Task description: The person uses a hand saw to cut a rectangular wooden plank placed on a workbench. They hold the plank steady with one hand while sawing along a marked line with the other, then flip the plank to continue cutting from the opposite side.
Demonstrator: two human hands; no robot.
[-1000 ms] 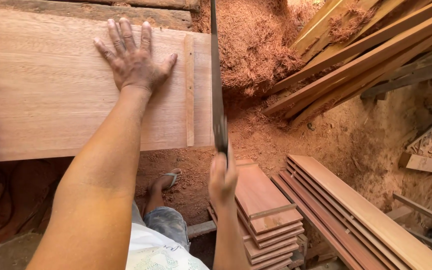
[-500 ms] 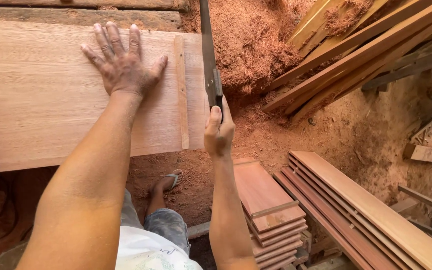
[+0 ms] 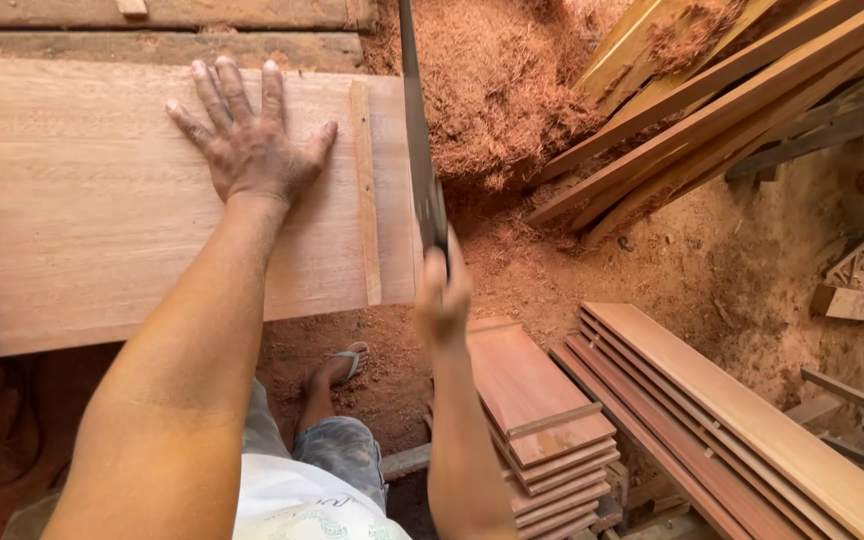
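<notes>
Handsaw with a long, dark, narrow steel blade (image 3: 420, 150): we count one, running upward from the right hand (image 3: 443, 298) along the right end of the board. We find the right hand closed in a fist on the saw's handle, which the fingers hide. The left hand (image 3: 249, 150) lies flat on the broad, pale brown wooden board (image 3: 82, 210), all five fingers spread and the palm pressed down. We count one thin wooden strip (image 3: 365, 190) lying across the board, between the left hand and the blade. Below the board's edge we note one foot in a sandal (image 3: 340, 365) on the reddish sawdust floor (image 3: 692, 270). To the right of the right forearm stands one stack of short reddish planks (image 3: 532, 420), and beside it one row of long planks (image 3: 732, 420). More long timber (image 3: 732, 110) leans at the upper right; we cannot count those pieces reliably.
</notes>
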